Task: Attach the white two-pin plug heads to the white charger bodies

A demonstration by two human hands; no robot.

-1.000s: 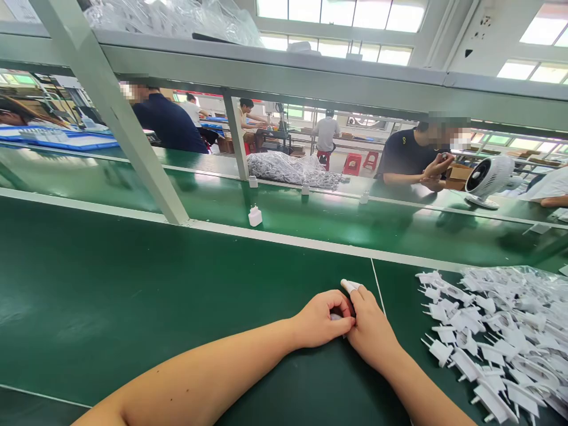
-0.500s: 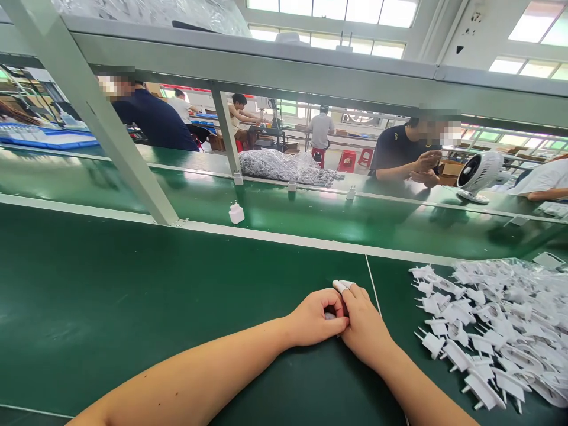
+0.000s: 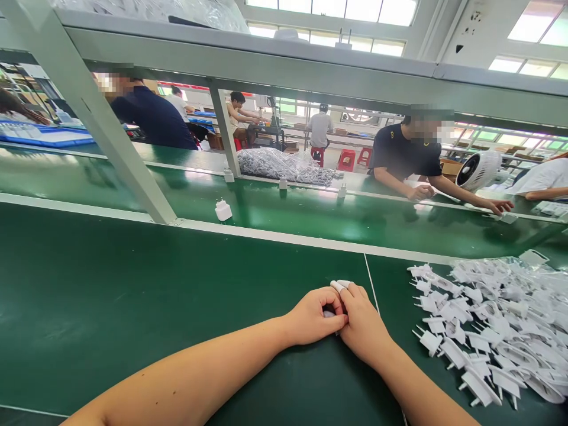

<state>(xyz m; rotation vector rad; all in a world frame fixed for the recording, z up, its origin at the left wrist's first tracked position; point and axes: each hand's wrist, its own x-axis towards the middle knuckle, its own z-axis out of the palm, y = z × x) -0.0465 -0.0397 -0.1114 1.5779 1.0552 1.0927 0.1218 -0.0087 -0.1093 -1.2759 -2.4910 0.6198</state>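
Over the green table, my left hand (image 3: 313, 318) and my right hand (image 3: 364, 325) are pressed together. Curled into a ring, my left thumb and fingers meet the fingers of the right hand. A small patch of a pale object (image 3: 329, 313) shows inside that ring; the fingers hide the rest, so I cannot tell its kind. White finger covers (image 3: 339, 286) sit on some fingertips. To the right of my right hand lies a heap of white plug parts with metal pins (image 3: 470, 343), partly in clear plastic.
Beyond a pale rail (image 3: 266, 235) runs a green conveyor belt (image 3: 284, 216) carrying a white plug adapter (image 3: 223, 210) and several more. A slanted post (image 3: 110, 130) and overhead shelf (image 3: 275, 62) frame it. Across sit co-workers, a bag of parts (image 3: 288, 165) and a fan (image 3: 479, 170).
The white adapters on the belt have shifted left. The co-worker across at the right has lowered both hands and stretched an arm rightward to the belt. My hands have barely moved.
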